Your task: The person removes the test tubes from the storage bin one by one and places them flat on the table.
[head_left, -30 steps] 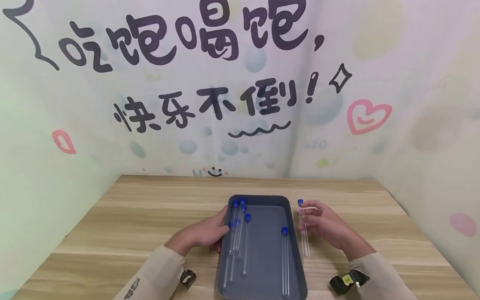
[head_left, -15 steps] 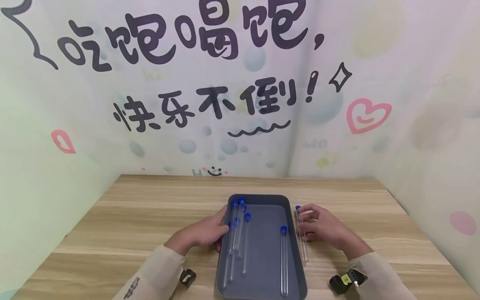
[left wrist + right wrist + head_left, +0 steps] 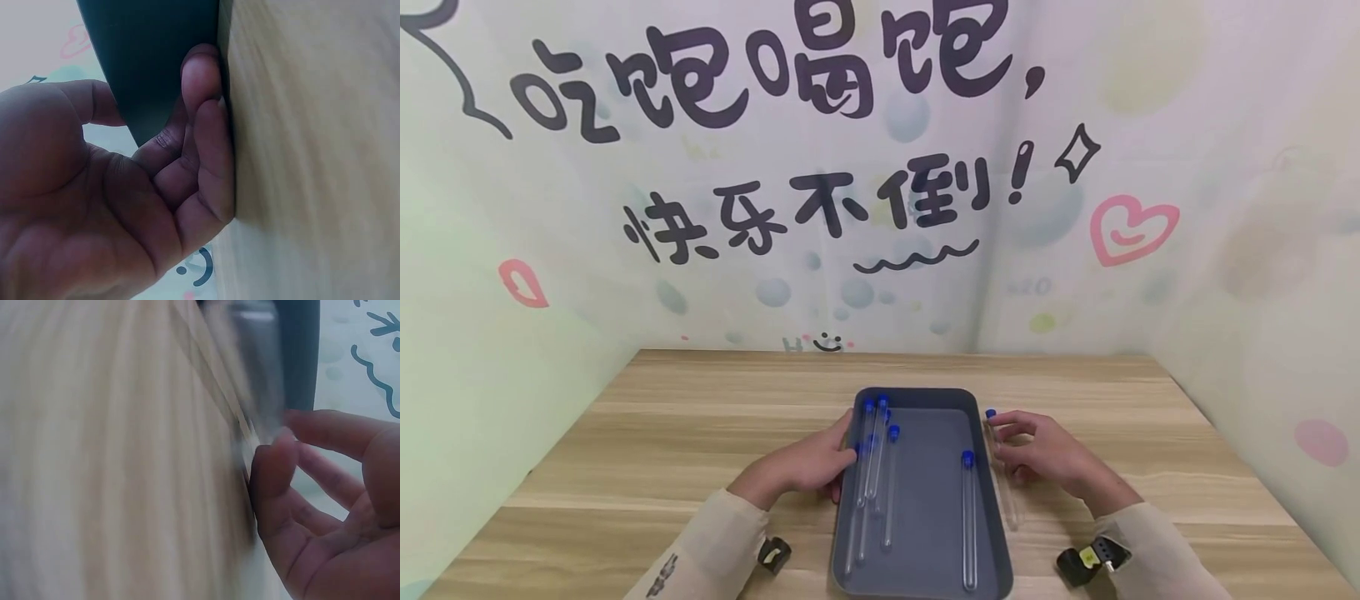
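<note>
A dark grey tray [image 3: 925,508] stands on the table, holding several clear test tubes with blue caps. My left hand [image 3: 808,461] grips its left side, thumb at the rim; in the left wrist view the curled fingers [image 3: 212,162] lie along the outer wall, low by the table. Just outside the right side, my right hand [image 3: 1047,452] pinches a blue-capped test tube [image 3: 1006,492], cap end away from me. The right wrist view shows this tube [image 3: 259,369] blurred, close over the wood. Inside the tray, one tube [image 3: 969,521] lies along the right side, the others [image 3: 889,500] at the left.
The wooden table [image 3: 715,400] reaches back to a printed cloth backdrop [image 3: 760,308] with black lettering. Cloth walls also bound the left and right sides. Black straps [image 3: 1086,562] sit around both sleeves.
The right hand has drawn the test tube slightly toward me and left, closer to the tray's right wall, and lowered it. The left hand stays on the tray.
</note>
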Tool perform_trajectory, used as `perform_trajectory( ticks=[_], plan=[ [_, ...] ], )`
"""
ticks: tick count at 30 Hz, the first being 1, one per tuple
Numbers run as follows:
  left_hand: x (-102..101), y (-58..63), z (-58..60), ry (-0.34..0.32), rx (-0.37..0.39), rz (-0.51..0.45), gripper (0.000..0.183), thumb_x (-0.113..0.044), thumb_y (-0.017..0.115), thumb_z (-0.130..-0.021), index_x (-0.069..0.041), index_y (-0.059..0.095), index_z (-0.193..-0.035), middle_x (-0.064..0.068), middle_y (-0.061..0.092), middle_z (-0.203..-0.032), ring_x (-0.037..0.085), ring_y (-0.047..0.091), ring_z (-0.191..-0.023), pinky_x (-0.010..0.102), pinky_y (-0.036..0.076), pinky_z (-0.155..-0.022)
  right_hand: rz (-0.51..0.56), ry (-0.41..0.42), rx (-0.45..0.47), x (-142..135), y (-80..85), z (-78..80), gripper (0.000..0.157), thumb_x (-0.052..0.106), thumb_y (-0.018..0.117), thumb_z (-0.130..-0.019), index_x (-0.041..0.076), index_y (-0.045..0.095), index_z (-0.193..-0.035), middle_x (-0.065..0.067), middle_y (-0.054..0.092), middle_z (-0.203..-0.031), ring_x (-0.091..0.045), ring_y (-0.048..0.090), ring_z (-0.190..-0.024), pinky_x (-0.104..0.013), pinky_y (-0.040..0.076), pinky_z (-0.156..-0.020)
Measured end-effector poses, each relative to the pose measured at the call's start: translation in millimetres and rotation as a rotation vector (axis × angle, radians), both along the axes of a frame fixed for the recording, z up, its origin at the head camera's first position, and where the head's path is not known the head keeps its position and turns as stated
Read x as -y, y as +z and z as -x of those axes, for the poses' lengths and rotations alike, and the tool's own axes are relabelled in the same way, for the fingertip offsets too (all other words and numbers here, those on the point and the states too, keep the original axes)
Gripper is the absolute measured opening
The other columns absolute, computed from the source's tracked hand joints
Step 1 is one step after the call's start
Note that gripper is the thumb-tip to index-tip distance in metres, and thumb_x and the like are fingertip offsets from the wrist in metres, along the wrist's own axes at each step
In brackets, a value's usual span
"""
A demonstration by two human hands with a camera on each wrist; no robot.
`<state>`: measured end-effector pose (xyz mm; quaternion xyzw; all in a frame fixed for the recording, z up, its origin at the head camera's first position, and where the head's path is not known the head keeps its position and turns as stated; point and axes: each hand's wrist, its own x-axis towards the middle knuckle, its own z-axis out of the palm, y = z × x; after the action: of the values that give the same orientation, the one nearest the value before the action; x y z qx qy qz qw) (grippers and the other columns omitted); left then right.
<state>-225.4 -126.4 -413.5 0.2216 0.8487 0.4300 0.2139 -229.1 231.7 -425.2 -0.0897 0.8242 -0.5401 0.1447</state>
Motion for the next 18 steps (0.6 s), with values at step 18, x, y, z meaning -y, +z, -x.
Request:
perform_trajectory(
  ticks=[18],
  plan=[
    [-1.3, -0.8, 0.0, 0.015, 0.018, 0.000, 0.073, -0.011, 0.039, -0.103, -0.014, -0.004, -0.162, 0.007, 0.060, -0.063, 0.018, 0.060, -0.048, 0.032, 0.054, -0.045, -0.088, -0.024, -0.039, 0.7, -3.7, -1.3, 0.053, 0.007, 0.070, -0.090, 0.002, 0.053, -0.139, -0.029, 0.055, -0.128, -0.021, 0.067, -0.081, -0.034, 0.055, -0.056]
  ],
)
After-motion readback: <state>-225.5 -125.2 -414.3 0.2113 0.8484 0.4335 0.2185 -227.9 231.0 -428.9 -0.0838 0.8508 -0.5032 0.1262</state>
